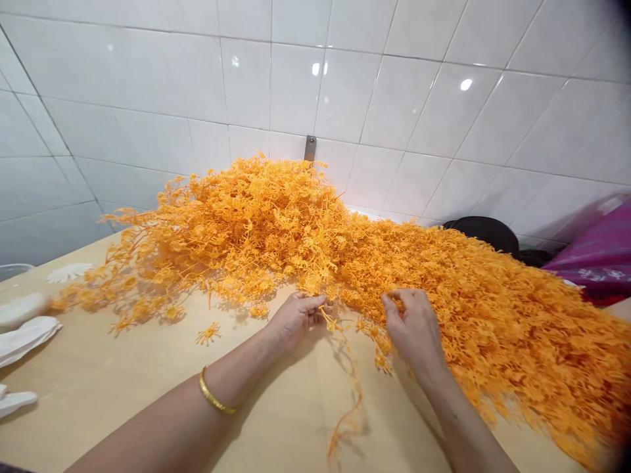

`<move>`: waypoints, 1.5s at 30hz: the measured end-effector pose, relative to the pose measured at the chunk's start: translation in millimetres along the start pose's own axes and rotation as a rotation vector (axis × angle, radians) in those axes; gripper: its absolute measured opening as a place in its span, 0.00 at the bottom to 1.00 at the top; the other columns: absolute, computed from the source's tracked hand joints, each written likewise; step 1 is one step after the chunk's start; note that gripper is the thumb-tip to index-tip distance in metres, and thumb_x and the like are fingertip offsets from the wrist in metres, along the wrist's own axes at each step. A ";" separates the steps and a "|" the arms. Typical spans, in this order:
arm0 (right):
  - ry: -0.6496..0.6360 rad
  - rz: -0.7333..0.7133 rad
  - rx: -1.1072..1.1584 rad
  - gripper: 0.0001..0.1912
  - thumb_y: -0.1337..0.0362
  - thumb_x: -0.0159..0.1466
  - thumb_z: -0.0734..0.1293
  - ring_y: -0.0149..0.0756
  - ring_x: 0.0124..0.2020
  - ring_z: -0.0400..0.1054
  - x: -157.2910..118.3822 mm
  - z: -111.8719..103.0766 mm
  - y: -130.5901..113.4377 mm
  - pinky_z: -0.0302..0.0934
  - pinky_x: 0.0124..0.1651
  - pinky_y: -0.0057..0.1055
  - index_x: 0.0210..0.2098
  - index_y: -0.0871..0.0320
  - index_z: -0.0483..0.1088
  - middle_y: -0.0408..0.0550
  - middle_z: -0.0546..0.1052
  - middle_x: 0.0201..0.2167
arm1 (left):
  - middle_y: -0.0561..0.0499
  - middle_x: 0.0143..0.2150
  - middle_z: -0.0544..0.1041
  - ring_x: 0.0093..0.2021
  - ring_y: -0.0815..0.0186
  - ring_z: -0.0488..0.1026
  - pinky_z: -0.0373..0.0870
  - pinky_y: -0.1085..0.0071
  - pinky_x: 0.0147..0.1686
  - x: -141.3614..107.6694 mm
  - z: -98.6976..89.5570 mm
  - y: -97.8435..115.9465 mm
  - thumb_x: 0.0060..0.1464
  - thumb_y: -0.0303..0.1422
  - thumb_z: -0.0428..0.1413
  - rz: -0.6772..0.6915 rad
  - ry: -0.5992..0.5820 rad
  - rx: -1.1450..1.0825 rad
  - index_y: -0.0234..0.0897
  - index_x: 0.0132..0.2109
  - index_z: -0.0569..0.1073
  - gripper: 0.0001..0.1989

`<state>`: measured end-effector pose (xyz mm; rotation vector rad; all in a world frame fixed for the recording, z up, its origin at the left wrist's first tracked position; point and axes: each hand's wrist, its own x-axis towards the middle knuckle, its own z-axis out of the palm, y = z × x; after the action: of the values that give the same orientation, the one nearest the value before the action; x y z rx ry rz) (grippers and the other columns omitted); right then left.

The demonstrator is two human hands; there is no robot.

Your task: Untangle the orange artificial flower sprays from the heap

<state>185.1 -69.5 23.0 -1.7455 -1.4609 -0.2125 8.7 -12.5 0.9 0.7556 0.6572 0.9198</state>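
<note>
My left hand [302, 318] is closed in a pinch on the thin stem of an orange artificial flower sprig [355, 374]. The stem trails down over the table toward me, its lower end blurred. To the right, my right hand [413, 325] has thumb and fingers curled together at the edge of the orange flower pile [483, 289]. Whether anything is between those fingers is hidden. A small orange sprig hangs or lies just left of that hand. Behind both hands rises a taller heap of the same orange flowers [256, 223].
White pieces, perhaps gloves [27, 338], lie along the left of the wooden table [148, 407]. One loose orange floret [208, 334] sits on the tabletop. A black round object [486, 233] and purple fabric or bag [591, 246] stand at back right, against a tiled wall [296, 85].
</note>
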 end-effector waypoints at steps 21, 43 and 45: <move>-0.256 0.153 0.501 0.15 0.57 0.57 0.59 0.26 0.19 0.51 -13.0 15.2 -30.4 0.47 0.21 0.24 0.18 0.58 0.57 0.38 0.58 0.16 | 0.53 0.13 0.66 0.14 0.75 0.60 0.54 0.77 0.17 -13.6 6.8 -5.6 0.41 0.33 0.57 -0.191 -0.262 0.177 0.32 0.20 0.70 0.10; -0.563 -0.017 0.419 0.13 0.58 0.58 0.58 0.34 0.31 0.62 -11.7 9.3 -25.5 0.55 0.34 0.30 0.35 0.59 0.68 0.47 0.71 0.29 | 0.48 0.21 0.71 0.24 0.69 0.69 0.65 0.71 0.29 -7.2 4.8 -4.2 0.47 0.28 0.52 -0.129 -0.100 -0.089 0.29 0.27 0.69 0.06; -0.627 0.053 0.509 0.11 0.59 0.57 0.58 0.31 0.25 0.60 -13.7 13.9 -26.1 0.54 0.29 0.27 0.29 0.60 0.67 0.44 0.68 0.23 | 0.48 0.22 0.71 0.24 0.69 0.70 0.66 0.71 0.31 -6.4 4.7 -4.9 0.48 0.28 0.51 -0.170 -0.090 -0.159 0.29 0.28 0.69 0.06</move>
<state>152.9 -70.7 18.4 -1.4738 -1.6969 0.7379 11.6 -21.4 0.8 0.5868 0.5528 0.7679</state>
